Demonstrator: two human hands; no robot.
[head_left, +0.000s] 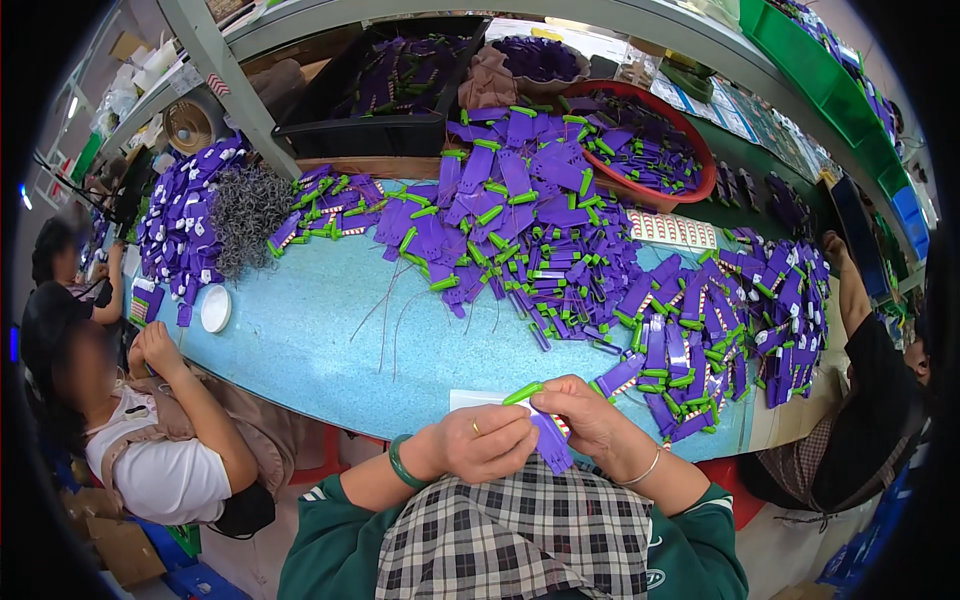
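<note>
Close to my body, at the near table edge, both hands hold one flat purple plastic piece [553,447] with a bright green end piece and a red-and-white striped edge. My left hand [488,443] pinches it from the left, fingers curled. On the other side, the thumb and fingers of my right hand [583,414] close on it near the green end. Part of the piece is hidden behind my fingers. A white sheet [474,399] lies just beyond my left hand. Right of my right hand spreads a pile of similar purple-and-green pieces [690,350].
A large heap of purple pieces [520,200] covers the table's middle. Behind it stand a red basin [708,180] and a black crate [360,138]. At left are a white dish [216,309] and tangled dark wires [250,215]. People sit at both sides.
</note>
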